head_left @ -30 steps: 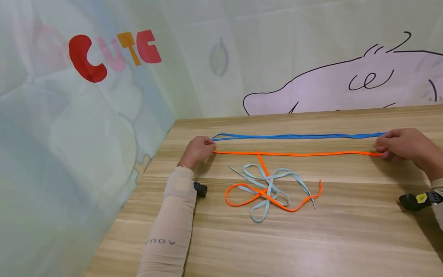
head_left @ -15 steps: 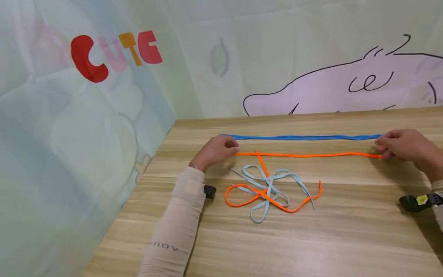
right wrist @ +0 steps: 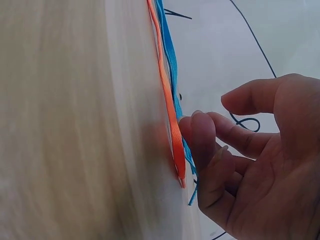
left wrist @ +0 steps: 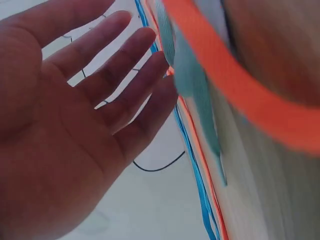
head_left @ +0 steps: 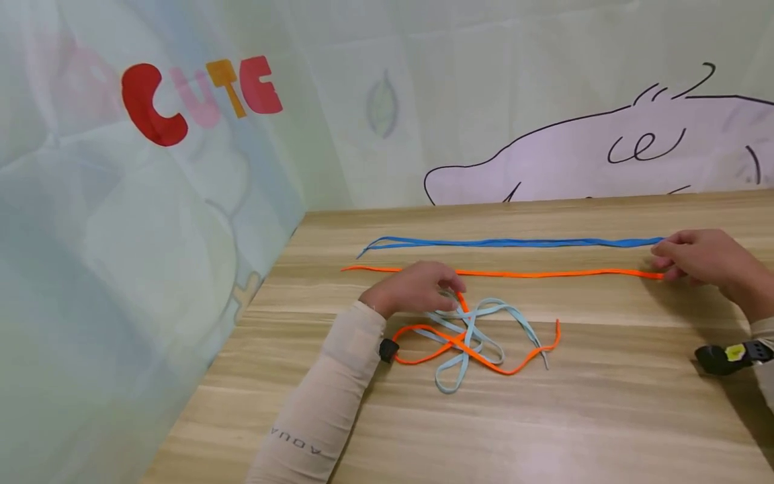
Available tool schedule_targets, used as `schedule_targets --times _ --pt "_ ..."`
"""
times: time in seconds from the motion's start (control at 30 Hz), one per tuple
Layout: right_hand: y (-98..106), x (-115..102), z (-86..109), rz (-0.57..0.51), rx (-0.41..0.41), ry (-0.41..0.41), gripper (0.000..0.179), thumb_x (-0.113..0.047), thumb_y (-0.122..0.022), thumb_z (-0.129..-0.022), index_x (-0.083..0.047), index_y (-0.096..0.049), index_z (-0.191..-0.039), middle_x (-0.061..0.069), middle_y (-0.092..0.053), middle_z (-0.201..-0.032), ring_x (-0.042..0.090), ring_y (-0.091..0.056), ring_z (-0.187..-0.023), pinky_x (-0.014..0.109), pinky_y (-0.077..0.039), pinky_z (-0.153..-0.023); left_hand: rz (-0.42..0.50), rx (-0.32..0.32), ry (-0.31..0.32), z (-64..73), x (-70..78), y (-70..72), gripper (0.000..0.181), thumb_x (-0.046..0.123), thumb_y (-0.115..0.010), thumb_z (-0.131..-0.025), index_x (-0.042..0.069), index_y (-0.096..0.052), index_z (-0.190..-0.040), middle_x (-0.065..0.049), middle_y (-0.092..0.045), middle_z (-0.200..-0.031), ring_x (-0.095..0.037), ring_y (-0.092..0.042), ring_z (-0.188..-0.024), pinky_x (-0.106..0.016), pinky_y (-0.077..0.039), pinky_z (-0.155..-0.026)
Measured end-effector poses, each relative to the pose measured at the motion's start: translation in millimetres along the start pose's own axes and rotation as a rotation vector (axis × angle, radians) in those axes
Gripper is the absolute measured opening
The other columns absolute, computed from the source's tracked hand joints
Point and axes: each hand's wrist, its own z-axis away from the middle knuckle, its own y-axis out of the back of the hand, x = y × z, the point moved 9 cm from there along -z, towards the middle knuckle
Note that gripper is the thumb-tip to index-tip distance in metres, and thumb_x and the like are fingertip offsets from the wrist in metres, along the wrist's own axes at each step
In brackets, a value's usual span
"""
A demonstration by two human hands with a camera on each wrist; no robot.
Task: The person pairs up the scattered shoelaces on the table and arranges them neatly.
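Observation:
A doubled blue shoelace (head_left: 514, 243) lies stretched across the back of the table. Parallel in front of it runs a straight orange shoelace (head_left: 532, 274). Nearer, a light blue shoelace (head_left: 491, 300) lies loosely looped and tangled with another orange shoelace (head_left: 506, 372). My left hand (head_left: 417, 289) hovers over the left of this tangle, hiding part of it; its fingers look extended and hold nothing in the left wrist view. My right hand (head_left: 704, 259) is at the right ends of the straight laces, fingers loosely bent, thumb apart; whether it touches them I cannot tell.
The wood-grain table (head_left: 484, 430) ends at a printed cloth backdrop (head_left: 338, 121) behind and to the left. A black wrist device (head_left: 722, 359) is strapped on the right wrist, another on the left sleeve.
My left hand has left the left ends of the straight laces, moving right and nearer to the tangle; those ends now show. The right hand stays about where it was.

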Motion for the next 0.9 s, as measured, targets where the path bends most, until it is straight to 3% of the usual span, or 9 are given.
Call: schedule_targets --times 0.2,0.53,0.9 --pt "1 -2 0.7 0.001 0.005 0.012 0.044 -0.029 -0.047 -0.104 0.014 -0.053 -0.112 -0.002 -0.068 -0.081 0.014 -0.062 -0.069 0.034 -0.049 -0.059 -0.041 -0.040 -0.007 -0.2 7.9 -7.7 0.030 0.011 -0.073 -0.089 0.012 -0.071 -0.119 0.001 -0.063 -0.118 -0.016 -0.056 -0.107 -0.026 -0.045 -0.091" --pt "-2 1 0.0 -0.005 0.000 0.013 0.040 -0.029 -0.048 -0.104 0.010 -0.056 -0.106 -0.004 -0.067 -0.078 0.012 -0.061 -0.067 0.033 -0.048 -0.057 -0.044 -0.102 0.091 0.1 3.6 -15.8 0.034 0.017 -0.075 -0.090 0.016 -0.068 -0.124 0.003 -0.064 -0.111 -0.012 -0.058 -0.102 -0.026 -0.048 -0.087" --pt "-4 0 1.7 -0.004 -0.001 0.011 0.040 -0.029 -0.047 -0.104 0.010 -0.056 -0.106 -0.003 -0.066 -0.077 0.012 -0.061 -0.067 0.033 -0.047 -0.057 -0.028 -0.143 0.136 1.3 -1.5 -21.5 0.014 0.017 -0.077 -0.089 0.018 -0.065 -0.097 0.003 -0.064 -0.093 -0.014 -0.058 -0.086 -0.027 -0.049 -0.075"
